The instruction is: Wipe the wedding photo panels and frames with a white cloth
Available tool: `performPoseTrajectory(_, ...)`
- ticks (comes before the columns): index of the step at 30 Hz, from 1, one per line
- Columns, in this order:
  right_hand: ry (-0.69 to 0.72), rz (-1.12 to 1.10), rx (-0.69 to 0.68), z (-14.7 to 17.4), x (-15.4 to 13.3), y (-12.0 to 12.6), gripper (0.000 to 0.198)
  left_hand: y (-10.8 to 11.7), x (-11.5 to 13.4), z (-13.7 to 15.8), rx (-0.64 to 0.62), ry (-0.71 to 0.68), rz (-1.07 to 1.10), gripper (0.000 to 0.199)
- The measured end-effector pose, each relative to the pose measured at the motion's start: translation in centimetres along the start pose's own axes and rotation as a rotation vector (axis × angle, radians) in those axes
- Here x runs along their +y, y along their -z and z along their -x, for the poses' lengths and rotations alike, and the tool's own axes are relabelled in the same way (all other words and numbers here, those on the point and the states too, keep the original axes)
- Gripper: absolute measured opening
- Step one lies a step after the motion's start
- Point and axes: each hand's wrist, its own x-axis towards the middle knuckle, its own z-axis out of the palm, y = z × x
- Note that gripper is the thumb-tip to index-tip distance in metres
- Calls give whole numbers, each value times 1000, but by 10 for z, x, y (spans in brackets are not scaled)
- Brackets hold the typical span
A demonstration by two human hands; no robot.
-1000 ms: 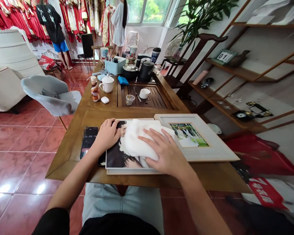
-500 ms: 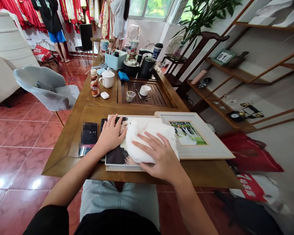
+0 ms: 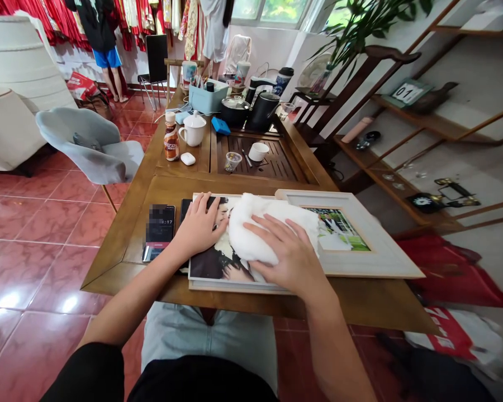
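A large photo panel [image 3: 212,262] with a pale edge lies flat near the front of the wooden table. My left hand [image 3: 202,223] rests on its upper left part with the fingers spread. Under my right hand [image 3: 287,251] is a white fluffy cloth [image 3: 249,215], pressed flat against the photo; the fingers are stretched out over it, not wrapped round it. The cloth hides much of the photo. At the right, a white picture frame [image 3: 385,262] with a smaller outdoor photo [image 3: 343,229] lies partly behind the cloth.
Left of the panel lies a phone [image 3: 160,231]. Farther back stand a brown bottle [image 3: 171,137], a lidded white mug [image 3: 193,129], a small white cup [image 3: 259,151] and a black kettle [image 3: 263,111]. A grey chair [image 3: 90,145] is at the left, wooden shelves [image 3: 436,123] at the right.
The whole view has shifted, so everything sits a little farther right. On the photo, my right hand and the cloth have moved slightly right; my left hand stays put.
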Motion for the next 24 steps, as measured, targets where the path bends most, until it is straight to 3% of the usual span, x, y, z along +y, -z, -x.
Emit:
performPoseTrajectory(7,-75,5,48,-2,-8,-6,53,-3,-2,1,51,12,33,62)
performPoseTrajectory(14,23,-44,43,22,-32,3,53,-2,-2,1,75,8,59,59)
performPoseTrajectory(18,51,-25,40,29,-20,4,53,0,-1,1,49,14,50,61)
performPoseTrajectory(24,-83,55,104,33,5,4,48,0,-1,1,55,2,43,59)
